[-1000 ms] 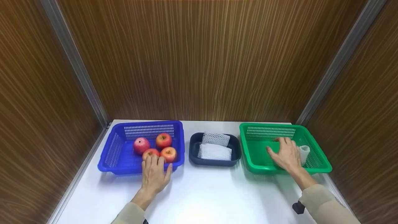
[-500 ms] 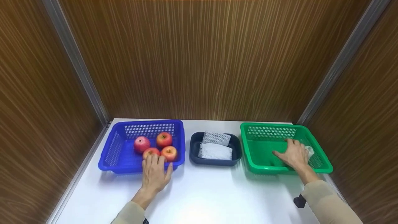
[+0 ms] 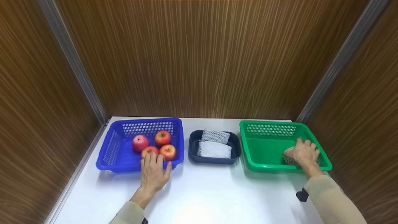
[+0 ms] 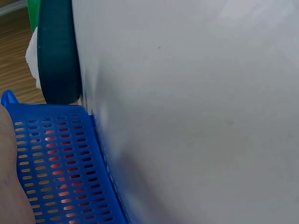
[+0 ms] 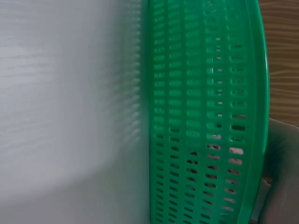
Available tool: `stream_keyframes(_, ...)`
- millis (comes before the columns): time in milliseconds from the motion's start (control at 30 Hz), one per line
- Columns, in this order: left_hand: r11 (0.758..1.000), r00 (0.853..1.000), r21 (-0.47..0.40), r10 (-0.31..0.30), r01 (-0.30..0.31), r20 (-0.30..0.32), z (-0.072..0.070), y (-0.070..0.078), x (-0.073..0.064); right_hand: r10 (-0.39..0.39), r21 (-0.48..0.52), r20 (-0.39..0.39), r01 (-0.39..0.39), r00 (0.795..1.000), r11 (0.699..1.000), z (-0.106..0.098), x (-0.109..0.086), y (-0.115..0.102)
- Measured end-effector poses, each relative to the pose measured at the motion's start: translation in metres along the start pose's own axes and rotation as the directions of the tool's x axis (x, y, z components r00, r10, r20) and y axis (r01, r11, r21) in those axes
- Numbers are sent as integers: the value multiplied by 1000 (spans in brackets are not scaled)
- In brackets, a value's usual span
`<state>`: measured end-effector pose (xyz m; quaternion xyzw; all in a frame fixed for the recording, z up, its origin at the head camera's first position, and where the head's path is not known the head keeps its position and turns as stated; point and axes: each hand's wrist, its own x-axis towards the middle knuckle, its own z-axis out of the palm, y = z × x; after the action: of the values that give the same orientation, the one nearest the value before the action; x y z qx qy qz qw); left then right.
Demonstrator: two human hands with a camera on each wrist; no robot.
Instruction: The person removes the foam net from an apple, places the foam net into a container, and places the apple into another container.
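My left hand [image 3: 152, 174] rests at the front rim of the blue basket [image 3: 124, 169], its fingers reaching over the edge beside a red apple [image 3: 149, 151]. Several red apples [image 3: 163, 137] sit together in that basket's right half. Inside the green basket [image 3: 267, 168], toward its right end, my right hand [image 3: 306, 154] has bent fingers over a fruit in a foam net [image 3: 288, 157], with the thumb across its left side. The palm hides most of this fruit. In the right wrist view, the basket's slotted wall [image 5: 196, 112] screens the hand's work.
A dark rectangular tub [image 3: 214, 160] stands between the baskets, holding white foam nets [image 3: 215, 150]. Wood-grain panels [image 3: 199, 62] close off the back and both sides. The white table [image 3: 202, 193] extends toward me in front.
My right hand has moved right across the green basket and come over the netted fruit, which now shows at the hand's left. My left hand has stayed at the blue rim.
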<state>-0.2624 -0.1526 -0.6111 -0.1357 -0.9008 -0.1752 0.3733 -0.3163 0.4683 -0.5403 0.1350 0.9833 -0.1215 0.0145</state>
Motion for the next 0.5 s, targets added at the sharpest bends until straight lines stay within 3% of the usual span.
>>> stream_keyframes(200,1000,1000,-5,-14,15,19,-1,0,1,60,35,123,-65,991,997,-5,3,8)
stream_keyframes(333,1000,1000,-7,-17,17,23,-2,0,1,86,67,217,-103,972,992,-6,2,9)
stream_keyframes(500,1000,999,-6,-20,20,34,-2,1,0,68,72,289,-92,955,993,-8,2,8)
